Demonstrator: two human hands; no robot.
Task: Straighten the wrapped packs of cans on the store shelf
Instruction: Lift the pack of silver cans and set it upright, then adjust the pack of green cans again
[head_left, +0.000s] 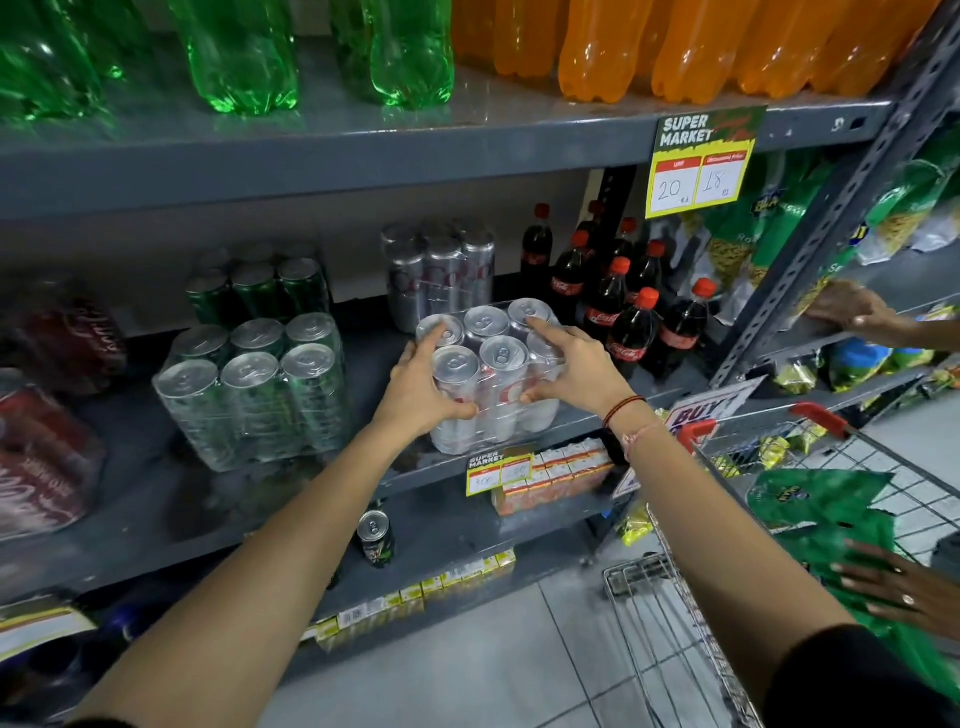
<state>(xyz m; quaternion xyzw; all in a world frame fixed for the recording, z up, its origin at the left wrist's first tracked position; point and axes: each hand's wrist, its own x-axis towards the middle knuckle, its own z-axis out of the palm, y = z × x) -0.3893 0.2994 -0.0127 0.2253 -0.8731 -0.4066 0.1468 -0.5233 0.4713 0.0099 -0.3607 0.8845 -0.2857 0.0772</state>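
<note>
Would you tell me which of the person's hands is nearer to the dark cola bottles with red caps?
Right. The right hand grips the silver can pack's side facing the dark cola bottles; the left hand holds the far side.
</note>
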